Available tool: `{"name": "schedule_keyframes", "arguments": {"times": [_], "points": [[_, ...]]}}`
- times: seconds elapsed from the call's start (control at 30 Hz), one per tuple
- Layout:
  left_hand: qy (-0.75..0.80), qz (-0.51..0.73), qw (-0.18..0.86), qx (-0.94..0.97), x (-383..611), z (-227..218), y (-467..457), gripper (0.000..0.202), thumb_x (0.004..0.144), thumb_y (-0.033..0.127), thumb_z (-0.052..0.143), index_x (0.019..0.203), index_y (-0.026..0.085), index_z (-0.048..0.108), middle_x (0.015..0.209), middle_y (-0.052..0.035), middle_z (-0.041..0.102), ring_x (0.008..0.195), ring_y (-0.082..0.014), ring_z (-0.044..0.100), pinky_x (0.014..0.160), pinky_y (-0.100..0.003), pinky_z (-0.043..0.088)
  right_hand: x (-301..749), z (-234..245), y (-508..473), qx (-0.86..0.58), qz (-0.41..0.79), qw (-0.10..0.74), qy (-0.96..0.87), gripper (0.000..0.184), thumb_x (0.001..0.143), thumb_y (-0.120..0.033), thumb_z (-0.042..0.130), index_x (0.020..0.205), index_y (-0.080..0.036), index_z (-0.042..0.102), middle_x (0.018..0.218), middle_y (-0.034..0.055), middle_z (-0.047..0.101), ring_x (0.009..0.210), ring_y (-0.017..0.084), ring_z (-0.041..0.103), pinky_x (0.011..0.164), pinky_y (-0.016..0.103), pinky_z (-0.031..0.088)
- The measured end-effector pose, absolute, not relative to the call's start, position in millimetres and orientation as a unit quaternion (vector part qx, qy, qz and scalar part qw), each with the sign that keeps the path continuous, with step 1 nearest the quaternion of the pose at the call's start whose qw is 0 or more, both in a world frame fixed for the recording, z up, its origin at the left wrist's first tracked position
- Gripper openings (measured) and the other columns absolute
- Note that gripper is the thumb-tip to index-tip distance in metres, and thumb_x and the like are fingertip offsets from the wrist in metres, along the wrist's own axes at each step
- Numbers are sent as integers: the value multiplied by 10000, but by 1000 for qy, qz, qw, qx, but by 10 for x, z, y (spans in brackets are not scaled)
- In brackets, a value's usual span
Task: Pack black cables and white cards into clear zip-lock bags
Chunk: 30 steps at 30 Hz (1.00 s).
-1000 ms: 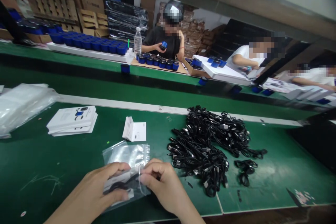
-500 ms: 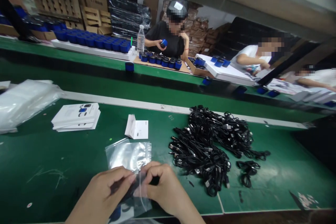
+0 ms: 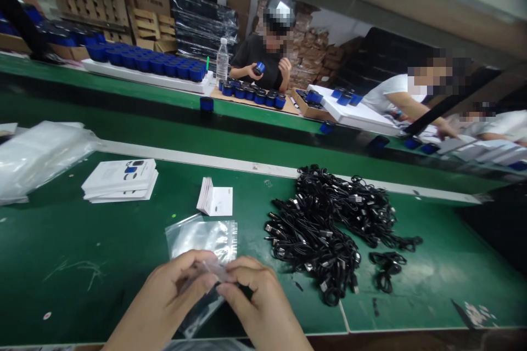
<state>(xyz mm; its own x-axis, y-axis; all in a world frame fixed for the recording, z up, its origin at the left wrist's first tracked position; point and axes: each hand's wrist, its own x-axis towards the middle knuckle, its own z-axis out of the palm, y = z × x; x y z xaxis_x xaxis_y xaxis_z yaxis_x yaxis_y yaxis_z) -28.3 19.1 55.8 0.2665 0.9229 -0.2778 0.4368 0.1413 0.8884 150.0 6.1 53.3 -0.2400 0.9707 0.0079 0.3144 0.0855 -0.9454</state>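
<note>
Between my two hands is a clear plastic bag (image 3: 201, 310), its top edge bunched at the fingertips and its body hanging below. Something dark seems to show through it, but I cannot make out what. My left hand (image 3: 175, 288) pinches the bag's edge between thumb and fingers. My right hand (image 3: 257, 293) pinches the same edge from the other side, its fingertips close to the left thumb. Just beyond my fingers, flat clear zip bags (image 3: 201, 238) lie on the green table (image 3: 135, 252). Behind them stands a small folded white leaflet stack (image 3: 222, 201).
Right of my hands lies a tangled heap of black USB cables (image 3: 321, 230), with a loose coiled cable (image 3: 387, 270) beside it. To the left are printed booklets (image 3: 119, 180) and a pile of plastic bags (image 3: 41, 159). Co-workers sit beyond a raised shelf (image 3: 247, 137) holding blue-black units.
My fingertips have come closer together at the bag's edge, and the bag's lower part has swung left and tilted. A co-worker in white on the right has stretched an arm out rightward.
</note>
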Motion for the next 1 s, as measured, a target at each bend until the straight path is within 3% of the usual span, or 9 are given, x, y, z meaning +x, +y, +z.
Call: {"name": "schedule_keyframes", "arguments": {"times": [0.13,0.27,0.4,0.47,0.8,1.0], "points": [[563,254,483,621,-330,505,201,302,806,497,544,761,242,698,725,5,696,677,-168,643,582,-185,484,1489,501,88,-541,500,394,-549,104,735,-115,673,814,-181,662,729,-5,649,703,155,613,675,240,464],[571,280,480,605,-344,482,206,267,788,477,576,764,251,717,730,8,704,677,-161,647,584,-173,484,1509,454,108,-549,539,400,-499,169,761,-221,646,916,-166,606,705,-14,598,646,142,553,622,242,434],[595,295,481,573,-349,497,188,263,751,488,608,735,249,717,681,23,691,630,-149,625,556,-168,462,1523,436,121,-527,562,363,-524,137,818,-278,583,744,-162,587,641,-10,578,609,137,523,592,239,392],[611,297,485,550,-366,501,185,292,751,514,595,750,245,708,678,25,686,640,-154,622,564,-177,457,1526,439,121,-534,539,354,-547,198,840,-276,555,670,-174,547,619,-19,552,608,134,502,588,234,372],[573,271,473,612,-431,482,233,283,829,485,541,725,239,636,716,37,635,676,-130,606,618,-149,441,1532,423,143,-556,383,358,-644,216,876,-215,495,662,-198,464,669,-27,487,643,129,472,604,225,335],[604,371,476,521,-244,571,188,304,807,510,543,690,234,591,622,61,524,575,-110,505,534,-158,407,1449,439,157,-502,513,390,-577,98,839,-228,545,751,-186,558,734,-16,507,702,141,485,650,229,374]]}}
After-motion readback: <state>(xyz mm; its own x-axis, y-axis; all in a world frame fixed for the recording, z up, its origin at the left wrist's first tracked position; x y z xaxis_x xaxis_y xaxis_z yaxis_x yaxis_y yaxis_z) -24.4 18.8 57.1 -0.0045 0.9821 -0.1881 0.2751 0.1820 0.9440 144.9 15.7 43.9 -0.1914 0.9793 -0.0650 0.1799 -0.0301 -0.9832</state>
